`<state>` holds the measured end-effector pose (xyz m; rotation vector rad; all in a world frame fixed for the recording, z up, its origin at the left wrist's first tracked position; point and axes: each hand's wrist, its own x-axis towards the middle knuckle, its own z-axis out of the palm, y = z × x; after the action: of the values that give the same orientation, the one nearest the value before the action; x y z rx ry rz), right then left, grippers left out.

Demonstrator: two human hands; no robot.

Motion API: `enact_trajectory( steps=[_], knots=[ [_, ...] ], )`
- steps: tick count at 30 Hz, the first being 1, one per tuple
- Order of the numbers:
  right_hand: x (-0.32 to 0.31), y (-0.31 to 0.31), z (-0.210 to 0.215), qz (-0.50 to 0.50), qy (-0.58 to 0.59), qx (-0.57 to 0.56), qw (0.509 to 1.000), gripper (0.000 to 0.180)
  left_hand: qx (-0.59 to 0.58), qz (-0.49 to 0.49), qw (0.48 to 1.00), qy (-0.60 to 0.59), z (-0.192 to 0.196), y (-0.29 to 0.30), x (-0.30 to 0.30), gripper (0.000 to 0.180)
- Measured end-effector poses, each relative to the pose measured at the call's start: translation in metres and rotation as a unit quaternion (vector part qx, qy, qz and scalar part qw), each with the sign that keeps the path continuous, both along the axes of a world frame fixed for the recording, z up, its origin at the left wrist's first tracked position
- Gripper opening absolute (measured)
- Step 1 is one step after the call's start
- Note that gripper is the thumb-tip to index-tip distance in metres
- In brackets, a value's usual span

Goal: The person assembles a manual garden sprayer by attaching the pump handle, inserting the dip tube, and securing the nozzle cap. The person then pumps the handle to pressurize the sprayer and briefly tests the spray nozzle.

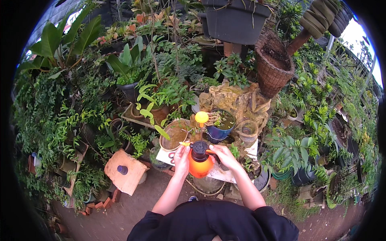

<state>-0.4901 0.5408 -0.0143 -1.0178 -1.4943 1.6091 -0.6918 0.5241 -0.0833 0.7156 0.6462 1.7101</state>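
In front of my body I hold a pump sprayer (200, 166) with an orange bottle and a black head. A thin rod rises from its head to a round yellow knob (202, 117). My left hand (182, 160) is closed at the sprayer's left side, its fingertips by the small yellow nozzle (185, 143). On the other side my right hand (226, 156) is closed around the orange lever (210, 152) at the head. Red-handled scissors (171, 156) lie on a pale board (164, 156) beside my left hand; their blades cannot be made out.
Beyond the sprayer stand a wide clay pot (175, 134) and a dark blue pot (221, 127) beside a tan rock (241, 100). A square slab (114, 178) with a purple cup-like object (122, 170) is at left. A grey planter (237, 20) hangs overhead.
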Motion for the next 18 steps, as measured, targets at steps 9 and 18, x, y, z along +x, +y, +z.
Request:
enact_trajectory(
  steps=[9,18],
  knots=[
    [-0.010,-0.005,-0.005,-0.031,0.005,-0.018,0.999,0.046,-0.046,0.046,0.998,0.010,0.006,-0.002,0.000,0.019],
    [-0.013,-0.008,0.022,-0.085,-0.156,0.053,0.983,0.045,-0.044,0.009,0.999,-0.013,0.001,-0.001,-0.010,0.026]
  ],
)
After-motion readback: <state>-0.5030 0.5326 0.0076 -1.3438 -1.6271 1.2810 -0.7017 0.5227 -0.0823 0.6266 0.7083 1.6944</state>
